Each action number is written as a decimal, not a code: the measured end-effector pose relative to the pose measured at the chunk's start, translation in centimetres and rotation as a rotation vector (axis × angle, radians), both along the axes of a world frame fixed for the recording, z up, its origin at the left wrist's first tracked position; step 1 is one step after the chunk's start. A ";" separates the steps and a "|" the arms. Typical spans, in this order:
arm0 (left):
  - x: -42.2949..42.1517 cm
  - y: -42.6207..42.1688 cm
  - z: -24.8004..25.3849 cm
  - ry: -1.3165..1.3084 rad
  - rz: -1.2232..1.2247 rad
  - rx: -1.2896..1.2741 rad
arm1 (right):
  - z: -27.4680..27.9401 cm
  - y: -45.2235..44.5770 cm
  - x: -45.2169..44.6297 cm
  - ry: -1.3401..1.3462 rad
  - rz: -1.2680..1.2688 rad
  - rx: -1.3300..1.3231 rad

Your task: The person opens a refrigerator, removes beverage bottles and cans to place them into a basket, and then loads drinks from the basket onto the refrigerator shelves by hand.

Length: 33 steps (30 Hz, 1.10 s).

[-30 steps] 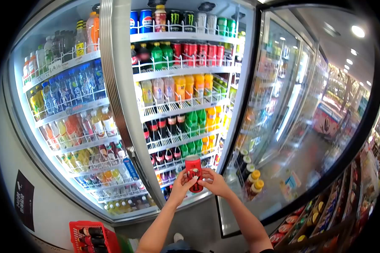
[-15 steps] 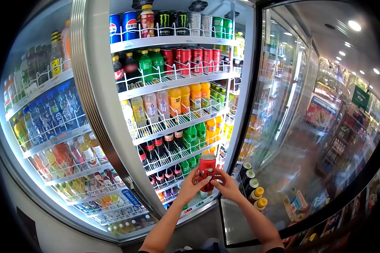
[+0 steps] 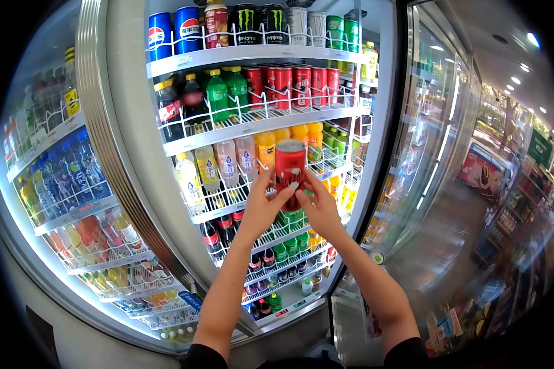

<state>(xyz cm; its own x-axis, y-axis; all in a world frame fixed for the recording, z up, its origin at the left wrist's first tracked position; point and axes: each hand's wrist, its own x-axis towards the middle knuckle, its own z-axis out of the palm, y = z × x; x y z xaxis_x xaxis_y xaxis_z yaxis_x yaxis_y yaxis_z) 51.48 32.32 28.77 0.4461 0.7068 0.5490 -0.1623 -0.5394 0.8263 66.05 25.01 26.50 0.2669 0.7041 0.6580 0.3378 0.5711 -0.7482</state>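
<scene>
A red soda can is held upright in front of the open drinks fridge, its silver top facing up. My left hand grips it from the left, with the thumb across the front. From the other side my right hand holds the can, its thumb near the left one. Behind the can, orange drink bottles stand on the middle shelf. A row of similar red cans sits on the shelf above, next to green bottles.
The glass door stands open on the right. Energy drink cans and blue cans line the top shelf. A metal post separates a second lit cooler section on the left, with blue-labelled bottles.
Both hands have raised the red soda can from the lower shelves to the height of the middle shelf. The view has also shifted slightly.
</scene>
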 end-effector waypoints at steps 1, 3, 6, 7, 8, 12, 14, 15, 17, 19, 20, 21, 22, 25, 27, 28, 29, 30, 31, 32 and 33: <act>0.2 0.3 1.9 -0.005 0.011 0.054 | 1.5 1.0 0.5 -0.028 -0.005 0.017; 0.8 1.7 4.7 0.001 0.043 0.180 | 3.6 3.4 1.9 -0.039 0.055 0.139; 2.0 4.0 8.4 0.028 0.146 0.322 | 6.7 6.7 3.6 0.008 0.180 0.233; 2.4 5.2 9.4 0.038 0.152 0.387 | 8.0 7.4 4.1 0.013 0.208 0.242; 2.8 6.2 10.4 0.025 0.170 0.446 | 9.3 8.3 4.5 -0.010 0.195 0.276; 4.5 9.4 14.8 0.016 0.303 0.692 | 13.4 10.9 6.3 -0.112 0.090 0.368; 4.9 10.5 16.5 0.050 0.355 0.733 | 15.2 13.3 7.8 -0.318 -0.072 0.412; 5.3 10.9 17.2 0.080 0.392 0.766 | 15.8 14.4 8.4 -0.313 -0.072 0.420; 6.0 11.8 18.1 0.066 0.380 0.708 | 17.0 16.4 9.1 -0.301 0.038 0.538; 6.7 13.3 18.6 0.032 0.404 0.750 | 17.6 17.9 9.5 -0.278 0.058 0.553; 7.0 13.9 18.7 0.028 0.405 0.752 | 17.7 18.7 9.8 -0.297 0.032 0.571; 7.3 14.6 18.7 0.023 0.398 0.734 | 17.8 19.5 10.0 -0.320 0.009 0.586; 7.5 15.2 18.7 0.022 0.410 0.730 | 17.8 20.3 10.2 -0.309 0.047 0.593; 8.0 16.6 17.6 0.004 0.432 0.706 | 17.8 21.1 10.7 -0.389 -0.015 0.543; 8.0 17.1 17.6 -0.017 0.443 0.711 | 17.6 21.4 10.7 -0.386 -0.031 0.536; 8.0 17.4 17.6 0.064 0.479 0.713 | 17.5 21.5 10.7 -0.407 -0.086 0.493; 7.9 17.7 17.4 0.145 0.514 0.710 | 17.3 21.8 10.9 -0.430 -0.142 0.447; 8.0 18.1 17.3 0.169 0.518 0.701 | 17.1 22.3 10.9 -0.420 -0.160 0.430; 8.0 18.5 17.1 0.173 0.521 0.698 | 16.8 22.8 11.0 -0.417 -0.155 0.427; 8.1 18.9 16.9 0.196 0.540 0.687 | 16.6 23.2 11.2 -0.418 -0.129 0.423; 8.3 19.3 16.8 0.219 0.555 0.678 | 16.5 23.6 11.5 -0.418 -0.107 0.419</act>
<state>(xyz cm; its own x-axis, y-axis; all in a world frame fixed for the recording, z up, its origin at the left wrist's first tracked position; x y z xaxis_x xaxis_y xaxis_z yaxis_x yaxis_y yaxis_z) 59.81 51.59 45.56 0.2809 0.4067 0.8693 0.3897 -0.8761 0.2839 77.55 48.64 43.04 -0.0192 0.3458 0.9381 0.6264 0.7355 -0.2583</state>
